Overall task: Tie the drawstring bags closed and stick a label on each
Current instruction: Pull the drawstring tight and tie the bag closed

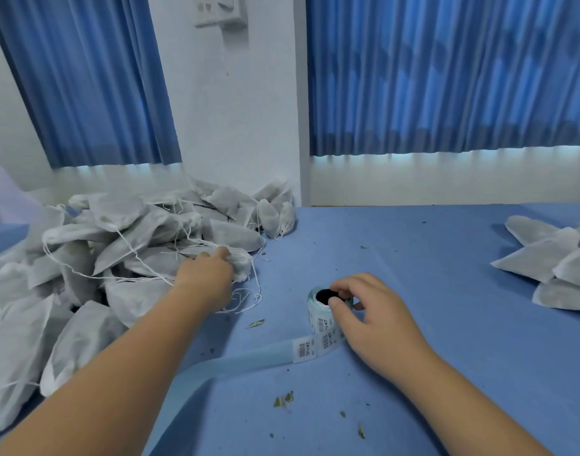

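Head view: the left hand (206, 278) grips one bag (241, 263) by its gathered neck at the edge of the big pile (117, 232). The right hand (374, 311) pinches the label roll (321, 315), its bare backing strip (232, 360) trailing near-left. Judging by pile sizes, most bags look undone; a smaller pile (551, 258) lies far right. Leaf crumbs (283, 400) dot the blue surface (413, 258); blue curtains (446, 77) hang behind.

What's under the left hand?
A white bag at the edge of the pile, gripped by the left hand, with loose strings beside it. The hand covers most of the bag; its mouth cannot be seen.
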Action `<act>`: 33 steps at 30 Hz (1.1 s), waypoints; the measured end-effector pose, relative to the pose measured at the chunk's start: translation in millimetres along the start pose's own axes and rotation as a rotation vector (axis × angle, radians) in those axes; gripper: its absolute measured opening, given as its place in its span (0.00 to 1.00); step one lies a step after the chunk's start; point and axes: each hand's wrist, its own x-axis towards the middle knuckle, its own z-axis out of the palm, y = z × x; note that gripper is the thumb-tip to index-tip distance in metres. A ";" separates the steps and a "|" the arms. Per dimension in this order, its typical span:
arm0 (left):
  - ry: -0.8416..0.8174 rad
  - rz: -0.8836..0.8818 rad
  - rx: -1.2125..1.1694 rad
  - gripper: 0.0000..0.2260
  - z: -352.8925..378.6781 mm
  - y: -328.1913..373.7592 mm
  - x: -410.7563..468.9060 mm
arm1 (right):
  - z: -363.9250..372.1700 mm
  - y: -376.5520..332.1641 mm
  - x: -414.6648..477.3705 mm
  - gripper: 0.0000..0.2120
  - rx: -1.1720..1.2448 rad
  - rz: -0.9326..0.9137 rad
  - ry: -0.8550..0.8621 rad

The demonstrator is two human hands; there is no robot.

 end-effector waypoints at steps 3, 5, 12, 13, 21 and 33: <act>0.060 -0.038 -0.101 0.18 -5.4 0.8 -0.5 | -0.5 -0.8 0.5 0.04 0.007 0.005 0.002; 0.102 -0.041 -0.194 0.18 -9.5 0.8 -2.1 | -0.9 -1.3 0.4 0.05 0.000 0.010 0.004; 0.412 0.068 -0.556 0.15 -37.5 21.6 -18.7 | -8.4 -2.2 0.0 0.09 0.025 0.076 0.077; 0.466 0.108 -0.621 0.16 -43.7 28.4 -21.5 | -10.0 -3.0 0.1 0.09 0.057 0.097 0.103; 0.629 0.362 -0.991 0.20 -91.8 103.8 -52.9 | -44.1 -10.0 4.8 0.12 0.423 0.196 0.424; 0.474 0.268 -1.578 0.18 -89.3 192.1 -101.5 | -77.3 10.7 1.7 0.13 0.350 0.204 0.526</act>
